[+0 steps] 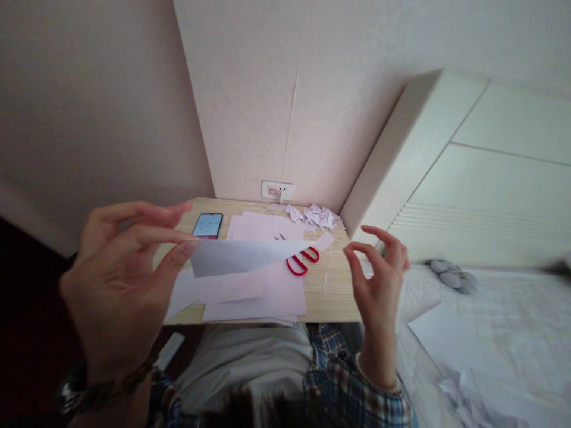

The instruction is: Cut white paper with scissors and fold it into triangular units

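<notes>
My left hand [120, 279] is raised above the small wooden table [332, 291] and pinches the left end of a folded white paper strip [245, 255] between thumb and fingers. The strip points right and tapers toward the scissors. My right hand [379, 273] hovers at the table's right edge with fingers curled but apart, holding nothing, a little way from the strip's tip. Red-handled scissors [303, 261] lie on the table just behind the strip. Loose white sheets [263, 294] cover the table's middle.
A phone [207, 225] with a lit screen lies at the table's back left. A pile of small folded paper pieces [317, 216] sits at the back right, below a wall socket [277, 190]. A bed [491, 321] with paper sheets [450, 339] is to the right.
</notes>
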Available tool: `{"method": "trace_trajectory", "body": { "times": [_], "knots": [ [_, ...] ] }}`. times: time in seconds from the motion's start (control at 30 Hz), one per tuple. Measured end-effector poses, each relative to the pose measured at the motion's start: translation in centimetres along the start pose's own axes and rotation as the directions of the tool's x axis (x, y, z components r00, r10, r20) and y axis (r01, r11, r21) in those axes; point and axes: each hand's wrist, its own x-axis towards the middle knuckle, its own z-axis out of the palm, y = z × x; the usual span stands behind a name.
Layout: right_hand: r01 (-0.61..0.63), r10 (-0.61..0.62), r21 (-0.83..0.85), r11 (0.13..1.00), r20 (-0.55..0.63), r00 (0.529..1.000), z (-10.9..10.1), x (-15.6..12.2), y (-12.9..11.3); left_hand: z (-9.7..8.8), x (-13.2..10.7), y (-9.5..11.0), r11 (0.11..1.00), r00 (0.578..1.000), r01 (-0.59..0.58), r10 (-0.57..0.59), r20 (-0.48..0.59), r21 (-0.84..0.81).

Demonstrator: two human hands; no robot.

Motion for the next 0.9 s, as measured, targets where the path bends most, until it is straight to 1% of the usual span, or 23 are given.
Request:
{"method": "trace_trajectory", "body": {
  "times": [0.03, 0.07, 0.1, 0.13, 0.17, 0.23, 0.3, 0.33, 0.4, 0.47, 0.6, 0.73, 0.8, 0.9],
  "knots": [
    [-0.042, 0.042, -0.016, 0.999, -0.039, 0.998, -0.2, 0.0, 0.7, 0.0, 0.2, -0.4, 1.0, 1.0, -0.004, 0.004, 0.005, 0.002],
    [-0.072, 0.071, -0.011, 0.997, -0.072, 0.995, -0.4, 0.0, 0.8, 0.0, 0.2, -0.7, 1.0, 1.0, -0.016, 0.016, 0.02, 0.005],
    [-0.082, 0.083, 0.015, 0.997, -0.085, 0.993, -0.6, 0.1, 0.5, 0.0, 0.2, -1.0, 1.0, 0.999, -0.021, 0.021, 0.043, 0.005],
    [-0.072, 0.076, 0.058, 0.996, -0.069, 0.995, -0.7, 0.2, -0.3, 0.2, 0.1, -1.1, 1.0, 0.997, -0.022, 0.021, 0.073, 0.008],
    [-0.05, 0.055, 0.109, 0.993, -0.04, 0.998, -0.8, 0.3, -1.5, 0.4, -0.1, -1.1, 0.999, 0.994, -0.033, 0.031, 0.102, 0.019],
    [-0.024, 0.011, 0.218, 0.976, 0.061, 0.998, -0.7, 0.5, -4.4, 0.9, -0.7, -0.7, 0.997, 0.986, -0.071, 0.064, 0.152, 0.038],
    [0.01, -0.061, 0.306, 0.952, 0.157, 0.986, -0.2, 0.6, -7.1, 1.4, -1.2, -0.2, 0.996, 0.976, -0.087, 0.081, 0.205, 0.02],
    [0.017, -0.084, 0.328, 0.945, 0.191, 0.978, 0.1, 0.6, -8.1, 1.7, -1.5, 0.1, 0.996, 0.97, -0.086, 0.085, 0.229, -0.003],
    [0.016, -0.094, 0.344, 0.939, 0.21, 0.973, 0.6, 0.6, -9.2, 2.1, -1.8, 0.5, 0.995, 0.964, -0.076, 0.089, 0.249, -0.06],
    [0.004, -0.081, 0.352, 0.936, 0.203, 0.976, 0.8, 0.6, -9.4, 2.3, -2.0, 0.9, 0.994, 0.963, -0.06, 0.08, 0.258, -0.086],
    [-0.007, -0.072, 0.379, 0.926, 0.194, 0.978, 0.6, 0.5, -9.0, 2.4, -2.2, 1.2, 0.996, 0.954, -0.001, 0.029, 0.298, -0.093],
    [-0.005, -0.082, 0.393, 0.92, 0.204, 0.975, 0.5, 0.3, -9.0, 2.3, -2.2, 1.1, 0.983, 0.948, 0.081, -0.024, 0.318, -0.166],
    [-0.011, -0.083, 0.401, 0.916, 0.217, 0.973, 0.5, 0.2, -9.2, 2.2, -2.2, 1.1, 0.986, 0.955, 0.058, -0.008, 0.295, -0.159],
    [-0.052, -0.062, 0.448, 0.892, 0.237, 0.97, 0.4, 0.2, -9.8, 2.3, -2.4, 1.1, 0.992, 0.962, -0.026, 0.058, 0.265, -0.122]
  ]
}}
